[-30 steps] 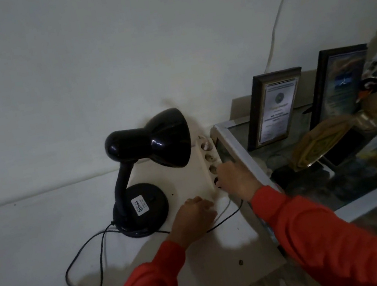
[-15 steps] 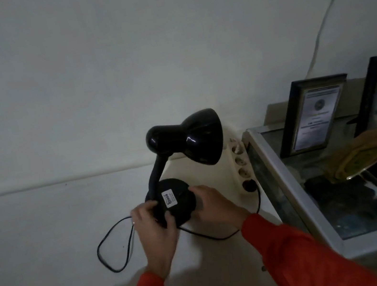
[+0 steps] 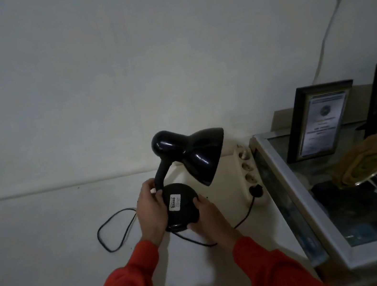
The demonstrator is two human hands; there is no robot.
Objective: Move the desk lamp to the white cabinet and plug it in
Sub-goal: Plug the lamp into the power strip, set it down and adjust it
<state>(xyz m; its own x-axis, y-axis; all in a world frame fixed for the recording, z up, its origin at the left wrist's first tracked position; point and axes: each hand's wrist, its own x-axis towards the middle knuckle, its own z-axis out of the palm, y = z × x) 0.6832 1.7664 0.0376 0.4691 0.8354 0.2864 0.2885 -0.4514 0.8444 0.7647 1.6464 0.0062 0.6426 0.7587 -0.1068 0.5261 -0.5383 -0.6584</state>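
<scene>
A black desk lamp [image 3: 193,159] stands on the white cabinet top [image 3: 49,243], its shade tilted down to the right. My left hand [image 3: 150,212] grips the left side of its round base [image 3: 181,206], which bears a white label. My right hand [image 3: 208,217] holds the base's right front edge. The lamp's black cord [image 3: 113,234] loops to the left and runs under my hands to a black plug [image 3: 256,191] seated in the nearest socket of a cream power strip [image 3: 248,172].
A glass-topped case with a pale frame [image 3: 288,188] borders the cabinet on the right, holding two framed certificates [image 3: 320,124] and a gold plaque [image 3: 372,161]. A white wire [image 3: 328,25] runs up the wall behind.
My right hand left the plug at the power strip, and both hands came to the lamp's base. The plug now sits in the strip. The view shifted left.
</scene>
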